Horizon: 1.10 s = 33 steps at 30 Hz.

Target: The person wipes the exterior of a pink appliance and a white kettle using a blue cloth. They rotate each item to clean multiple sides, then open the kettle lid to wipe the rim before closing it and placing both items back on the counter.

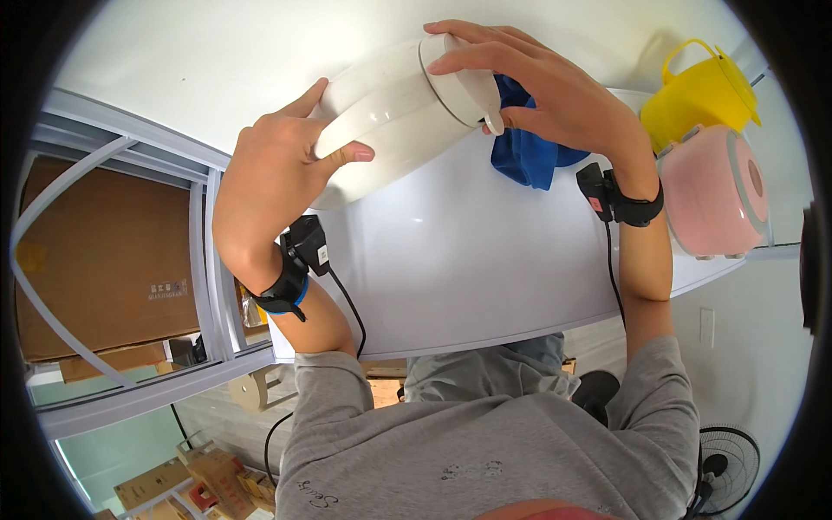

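Note:
A glossy white vacuum jug (pixel 390 113) is tilted on its side above the white table, its lid end pointing to the upper right. My left hand (pixel 270 169) is closed around its handle and lower body, with the thumb along the side. The fingers of my right hand (pixel 555 91) wrap over the white lid (pixel 464 82), the thumb near its spout. Behind and below the right palm shows a crumpled blue cloth (pixel 530 156); whether that hand grips it too, I cannot tell.
On the table's right stand a yellow jug (pixel 698 104) and a pink round-sided container (pixel 711 191). A metal-framed opening (pixel 212 251) with a large cardboard box (pixel 104 251) lies left. Cables run from black devices on both wrists. A fan (pixel 719 468) is at lower right.

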Tool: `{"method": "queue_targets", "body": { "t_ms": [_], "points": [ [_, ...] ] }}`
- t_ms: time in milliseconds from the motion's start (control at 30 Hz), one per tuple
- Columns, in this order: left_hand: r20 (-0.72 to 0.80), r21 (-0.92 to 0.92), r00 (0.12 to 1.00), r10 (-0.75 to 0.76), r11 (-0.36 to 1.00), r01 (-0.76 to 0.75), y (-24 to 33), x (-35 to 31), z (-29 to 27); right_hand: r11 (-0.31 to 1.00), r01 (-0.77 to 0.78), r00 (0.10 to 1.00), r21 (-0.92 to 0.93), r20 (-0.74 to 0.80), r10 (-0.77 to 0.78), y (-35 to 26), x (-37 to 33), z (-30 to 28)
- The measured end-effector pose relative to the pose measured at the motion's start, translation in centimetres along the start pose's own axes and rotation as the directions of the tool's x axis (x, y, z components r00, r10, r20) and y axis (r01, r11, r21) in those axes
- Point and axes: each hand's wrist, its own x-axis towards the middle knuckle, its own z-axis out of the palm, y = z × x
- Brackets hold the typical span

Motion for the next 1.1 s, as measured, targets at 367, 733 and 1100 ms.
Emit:
{"method": "queue_targets", "body": {
  "t_ms": [367,733,1100],
  "points": [
    [0.023,-0.09,0.996,0.086,0.992,-0.084,0.4,0.0,0.1,0.958,-0.202,0.979,0.203,0.076,0.19,-1.1,-2.0,-1.3],
    [0.012,-0.047,0.999,0.048,0.998,-0.048,-0.2,-0.1,0.1,0.849,-0.528,0.845,0.021,0.113,0.523,-5.6,0.1,-0.7],
    [0.066,-0.112,0.997,-0.028,0.993,0.036,-0.9,0.1,-0.3,0.97,-0.22,0.971,0.104,-0.074,0.228,-3.6,-0.5,0.5]
  ]
}}
